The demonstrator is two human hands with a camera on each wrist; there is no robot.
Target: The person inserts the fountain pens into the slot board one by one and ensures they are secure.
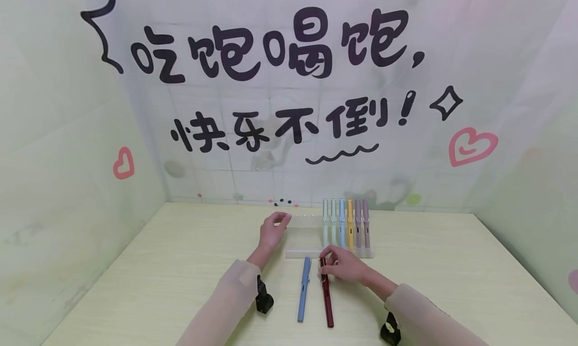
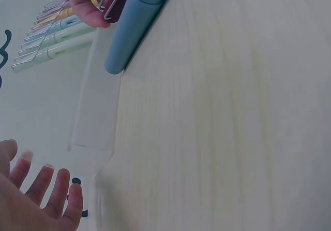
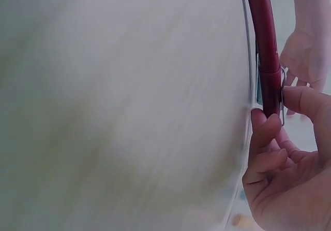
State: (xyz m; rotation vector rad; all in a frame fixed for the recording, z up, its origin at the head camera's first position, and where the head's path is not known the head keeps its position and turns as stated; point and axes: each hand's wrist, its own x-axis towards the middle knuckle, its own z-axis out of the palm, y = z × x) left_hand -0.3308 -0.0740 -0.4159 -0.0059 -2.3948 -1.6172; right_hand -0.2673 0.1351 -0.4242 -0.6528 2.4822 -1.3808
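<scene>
My right hand pinches the capped end of a dark red pen between thumb and fingers. In the right wrist view the thumb lies by the metal clip of the red pen. To the left of it a blue pen lies on the table, cap toward the stand. My left hand is at the left end of a clear pen stand; its fingers are relaxed and hold nothing in the left wrist view. Whether they touch the stand I cannot tell.
Several capped pens stand in the right part of the stand: pale green, light blue, yellow and purple. Behind the pale wooden table hangs a printed cloth, with side walls left and right.
</scene>
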